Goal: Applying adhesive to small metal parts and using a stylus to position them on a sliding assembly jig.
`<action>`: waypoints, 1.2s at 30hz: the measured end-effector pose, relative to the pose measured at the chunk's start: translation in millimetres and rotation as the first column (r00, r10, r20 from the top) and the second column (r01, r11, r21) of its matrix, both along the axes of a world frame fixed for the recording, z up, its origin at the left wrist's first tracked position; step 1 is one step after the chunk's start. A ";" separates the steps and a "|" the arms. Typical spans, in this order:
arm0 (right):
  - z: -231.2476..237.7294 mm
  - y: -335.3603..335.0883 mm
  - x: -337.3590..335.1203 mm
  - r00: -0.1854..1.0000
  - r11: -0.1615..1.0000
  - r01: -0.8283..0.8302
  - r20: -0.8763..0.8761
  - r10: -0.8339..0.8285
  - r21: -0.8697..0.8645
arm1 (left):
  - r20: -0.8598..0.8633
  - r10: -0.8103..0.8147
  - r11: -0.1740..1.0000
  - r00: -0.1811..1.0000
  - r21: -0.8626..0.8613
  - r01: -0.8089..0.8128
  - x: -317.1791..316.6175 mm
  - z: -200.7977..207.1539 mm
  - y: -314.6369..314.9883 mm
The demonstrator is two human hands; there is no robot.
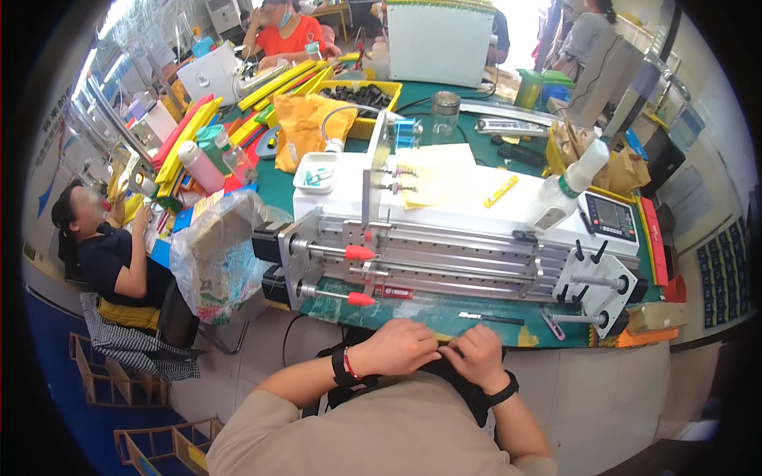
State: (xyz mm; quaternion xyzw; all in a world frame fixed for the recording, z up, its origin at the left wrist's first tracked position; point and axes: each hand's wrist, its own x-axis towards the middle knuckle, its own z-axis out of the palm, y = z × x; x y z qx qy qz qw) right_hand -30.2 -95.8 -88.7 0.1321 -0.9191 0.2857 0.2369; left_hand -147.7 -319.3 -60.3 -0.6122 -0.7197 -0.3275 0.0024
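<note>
Well, the left hand (403,347) and the right hand (479,357) come together at the fingertips, just before the green table's (429,311) near edge; if they pinch something, I cannot tell. Beyond that edge, only a narrow strip separates them from the metal machine (460,266). I count two red tips (360,252), one black pen-like stick (500,319), one pink tool (552,324).

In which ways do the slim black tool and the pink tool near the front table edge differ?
The slim black tool lies nearly parallel to the edge, while the pink tool points toward it. The black tool looks longer than the pink tool. Both lie untouched on the green tabletop.
</note>
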 end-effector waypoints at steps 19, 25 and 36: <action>-36.7 -8.3 0.1 0.951 0.965 0.156 -0.296 -0.089 0.211 | -0.208 0.171 0.976 0.963 0.172 -0.136 9.3 -34.6 9.7; -36.8 -6.3 -3.0 0.947 0.963 0.163 -0.307 -0.092 0.214 | -0.209 0.176 0.975 0.962 0.175 -0.140 6.6 -33.9 12.4; -32.9 -14.9 1.0 0.954 0.971 0.174 -0.273 -0.125 0.164 | -0.202 0.181 0.973 0.962 0.177 -0.146 10.9 -38.8 7.9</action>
